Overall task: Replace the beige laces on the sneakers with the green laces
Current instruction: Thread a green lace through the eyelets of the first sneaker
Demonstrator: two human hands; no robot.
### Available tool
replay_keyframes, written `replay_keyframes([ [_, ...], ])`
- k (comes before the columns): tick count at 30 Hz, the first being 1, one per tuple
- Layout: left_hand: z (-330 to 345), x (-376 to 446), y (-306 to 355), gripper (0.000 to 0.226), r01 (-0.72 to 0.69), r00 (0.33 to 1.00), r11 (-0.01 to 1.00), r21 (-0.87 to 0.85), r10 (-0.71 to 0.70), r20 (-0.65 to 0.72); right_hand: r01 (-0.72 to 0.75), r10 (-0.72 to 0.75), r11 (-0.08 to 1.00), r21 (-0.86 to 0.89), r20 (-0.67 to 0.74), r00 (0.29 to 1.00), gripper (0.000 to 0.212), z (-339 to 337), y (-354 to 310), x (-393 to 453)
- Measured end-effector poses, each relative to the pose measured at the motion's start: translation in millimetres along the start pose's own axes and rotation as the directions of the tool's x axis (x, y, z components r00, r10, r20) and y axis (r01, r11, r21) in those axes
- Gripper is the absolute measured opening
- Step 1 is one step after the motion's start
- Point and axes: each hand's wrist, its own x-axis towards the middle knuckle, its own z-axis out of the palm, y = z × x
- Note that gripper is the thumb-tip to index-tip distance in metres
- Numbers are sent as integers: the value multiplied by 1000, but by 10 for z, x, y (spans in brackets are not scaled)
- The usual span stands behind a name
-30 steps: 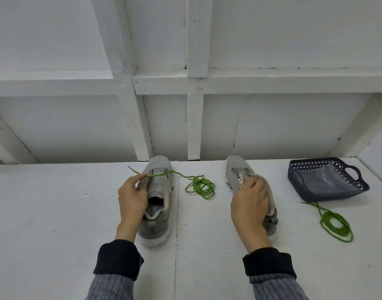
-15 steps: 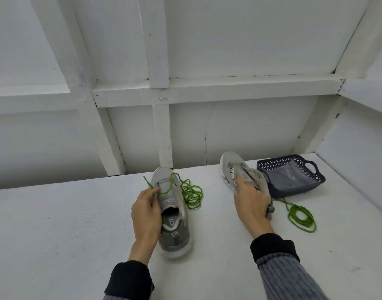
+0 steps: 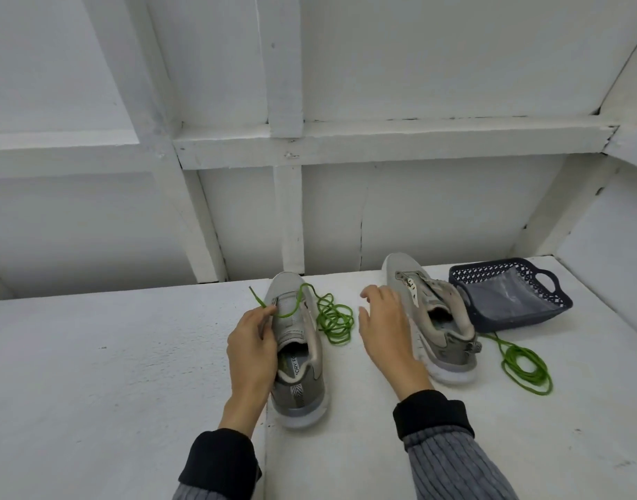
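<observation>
White-painted boards and crossed beams fill the background, and a white table is spread out below them. Two grey sneakers are set on it with toes pointing far. The left sneaker stands upright near the middle; a green lace is passed across its upper eyelets, one short end sticking out to the left and the rest piled in a loose coil on the table just right of the shoe. That short end is pinched by the left hand between thumb and fingers, the hand resting against the shoe's left side.

The right sneaker is placed farther right and is tilted slightly; no lace can be made out in its eyelets. The right hand is held just left of it with fingers spread and relaxed, grasping nothing; whether it touches the shoe cannot be told.

A dark perforated basket with handle cut-outs is set at the far right, touching or just beside the right sneaker's far side. A clear plastic sheet or bag appears to lie inside it; nothing else can be made out within. A second green lace is coiled on the table near the basket, right of the right sneaker's heel.
</observation>
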Motion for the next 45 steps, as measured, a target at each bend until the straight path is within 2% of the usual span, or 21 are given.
replay_keyframes([
  [3,-42,8,-11,25,-3,1000,1000,2,3,-1,40,-85,989,146,319,944,28,345,-129,-18],
  [6,-68,24,-38,24,-1,1000,1000,4,1,0,113,-157,986,123,448,880,35,598,-41,-93],
  [8,-76,39,-36,24,3,1000,1000,-6,-3,29,82,-79,997,9,399,914,41,654,113,-124],
  [11,-63,65,8,19,-10,996,1000,-21,11,84,-61,90,990,-123,250,964,45,608,326,-88],
  [13,-60,80,87,14,-13,996,997,-75,20,87,-122,133,990,-73,170,976,39,519,336,-18],
  [15,-53,114,189,12,2,997,984,-181,12,76,-127,122,983,135,48,991,28,374,172,42],
  [17,-41,154,303,15,39,993,961,-274,-7,119,-138,140,900,414,25,990,20,178,-112,101],
  [18,-35,173,359,21,57,987,954,-293,-10,160,-169,160,827,536,63,985,16,91,-257,130],
  [20,-13,215,431,32,44,969,967,-249,19,245,-300,187,649,700,236,954,12,-46,-482,181],
  [21,0,233,452,34,18,959,979,-205,41,281,-373,177,578,726,335,925,15,-87,-550,206],
  [23,25,258,469,36,-29,938,993,-116,68,341,-458,140,513,726,455,879,16,-108,-603,235],
  [26,41,271,464,35,-69,914,997,-47,82,396,-461,115,452,763,463,879,10,-93,-608,249],
  [29,33,294,458,32,-64,902,996,-56,82,423,-484,142,358,798,466,873,13,-41,-571,262],
  [32,52,381,377,15,-81,937,997,8,74,342,-528,255,172,832,480,839,14,54,-513,334],
  [33,62,434,325,7,-60,955,997,41,45,294,-538,304,154,829,479,824,12,102,-488,368],
  [35,93,548,179,8,70,964,995,66,-85,252,-578,378,272,769,467,799,11,250,-436,415],
  [37,122,628,73,9,247,923,967,54,-252,292,-608,388,417,676,473,791,13,452,-407,401],
  [39,153,626,43,18,318,889,946,63,-321,327,-598,362,519,611,476,801,13,635,-430,335],
  [41,175,592,53,24,333,890,942,46,-330,314,-568,339,571,592,460,820,10,752,-480,247],
  [45,195,461,77,24,397,893,915,-77,-366,262,-533,370,585,611,384,846,13,752,-523,114],
])
